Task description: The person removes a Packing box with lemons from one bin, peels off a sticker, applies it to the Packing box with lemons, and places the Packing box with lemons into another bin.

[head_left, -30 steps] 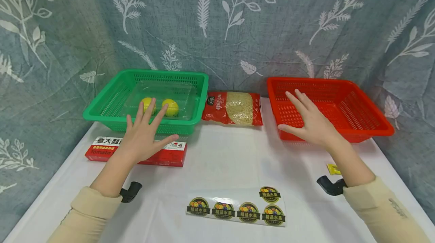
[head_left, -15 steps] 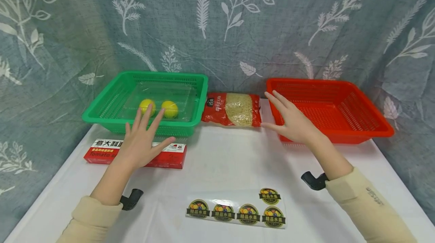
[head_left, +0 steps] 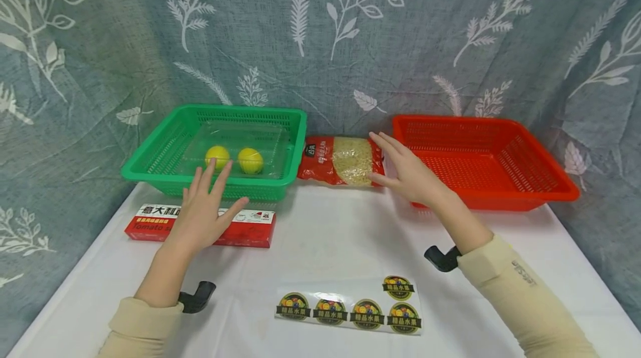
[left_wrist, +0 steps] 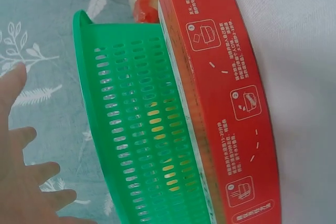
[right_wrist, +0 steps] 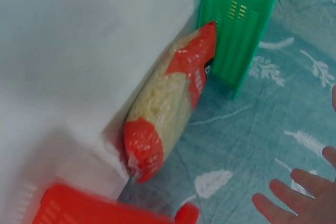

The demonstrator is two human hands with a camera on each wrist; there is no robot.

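With fingers spread, my left hand point(head_left: 200, 216) hovers above a red and white box point(head_left: 245, 231) marked "Tomato" and the front of the green basket point(head_left: 280, 186). A clear plastic container point(head_left: 272, 138) lies in that basket, with two round yellow things point(head_left: 250, 161) showing there. My right hand point(head_left: 413, 174) is held over the gap between the red basket point(head_left: 546, 199) and a red bag of pasta-like pieces point(head_left: 350, 160). Its fingertips overlap the bag's right end in the head view, but the right wrist view shows them apart from the bag point(right_wrist: 163, 98). Neither hand holds anything.
A clear sheet of round fruit stickers point(head_left: 368, 313) lies near the front of the white table point(head_left: 330, 235). A grey-green curtain with white leaves point(head_left: 280, 24) hangs behind the baskets. Black wrist-camera mounts point(head_left: 443, 259) stick out from both wrists.
My right hand has moved left from above the red basket towards the bag. My left hand has drawn slightly back and down. A small yellow packet at the right became covered by the right sleeve.
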